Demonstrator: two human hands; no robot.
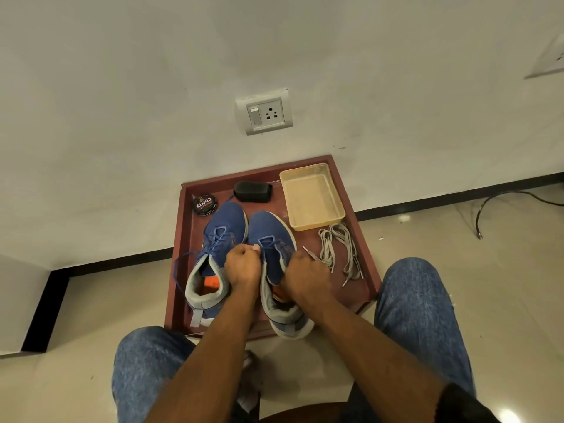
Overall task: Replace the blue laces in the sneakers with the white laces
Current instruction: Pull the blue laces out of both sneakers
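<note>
Now: left hand (242, 265) and right hand (305, 274), fingers curled, pinching thin blue lace (268, 239) on right-side blue knit sneaker (273, 239), frame centre. Lace likely soft, limp; grip by stiff tip. Pale flat white laces (338, 248) lie loose centre-right on maroon tray (360, 236).

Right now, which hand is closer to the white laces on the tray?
The right hand. It is at the right sneaker, just left of the white laces. The left hand is farther left, between both sneakers.
</note>
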